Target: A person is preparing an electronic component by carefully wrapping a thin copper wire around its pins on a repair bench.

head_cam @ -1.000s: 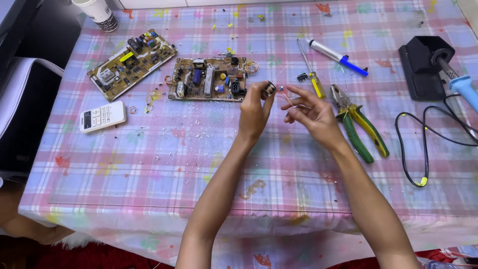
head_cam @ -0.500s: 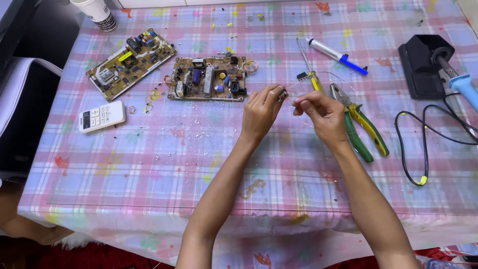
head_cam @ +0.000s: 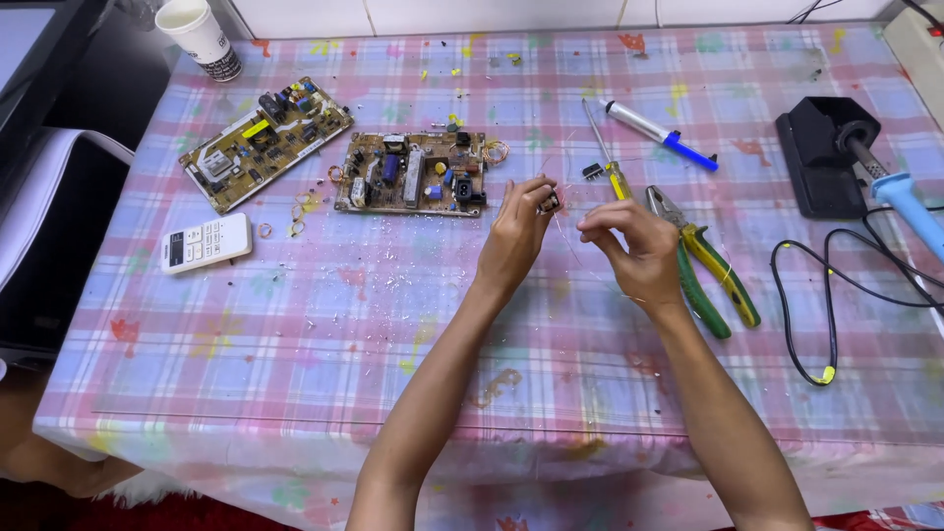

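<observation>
Two hands work raised above the bench [head_cam: 295,354], just in front of the brown circuit board [head_cam: 411,174]. Left hand [head_cam: 516,236] pinches a small dark component [head_cam: 550,203] at its fingertips, held up clear of the cloth, apparently so its fine wire [head_cam: 565,241] hangs free. Right hand [head_cam: 634,246], fingers closed in a pinch, grips that wire's far end, seemingly to keep it taut. Right of the board lie a screwdriver [head_cam: 605,157] and green-and-yellow pliers [head_cam: 703,261], within easy reach; a second board [head_cam: 265,143] sits to its left.
</observation>
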